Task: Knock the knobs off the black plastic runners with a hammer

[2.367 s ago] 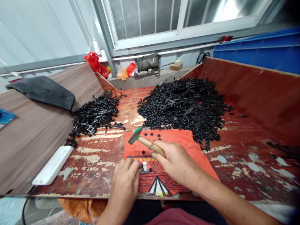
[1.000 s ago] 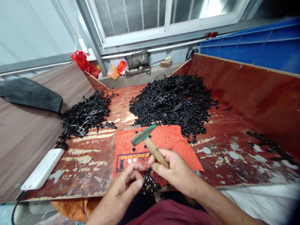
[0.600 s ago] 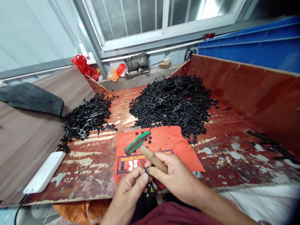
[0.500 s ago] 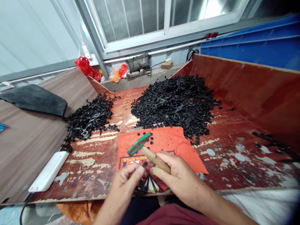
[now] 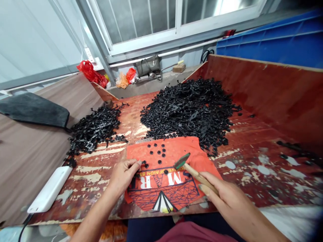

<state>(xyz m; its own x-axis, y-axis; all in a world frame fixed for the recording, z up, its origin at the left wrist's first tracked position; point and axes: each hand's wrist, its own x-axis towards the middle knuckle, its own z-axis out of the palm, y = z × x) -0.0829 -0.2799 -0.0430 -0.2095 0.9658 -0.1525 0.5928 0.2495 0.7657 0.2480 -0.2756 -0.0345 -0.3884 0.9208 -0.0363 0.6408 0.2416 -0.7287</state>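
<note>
An orange printed cloth lies on the worn red-brown table, with several small round black parts scattered over it. My right hand is wrapped round the wooden handle of a small hammer, whose green-edged head hangs over the right part of the cloth. At the cloth's left side, the thumb and forefinger of my left hand come together beside some black parts; whatever they pinch is too small to make out.
A large heap of black parts lies behind the cloth, a smaller heap to the left. A white power bank-like box with a cable sits front left. Wooden boards flank the table; a blue crate stands back right.
My left hand has moved left and away from me, to the cloth's left side. My right hand has shifted right with the hammer. More of the cloth's print shows between them.
</note>
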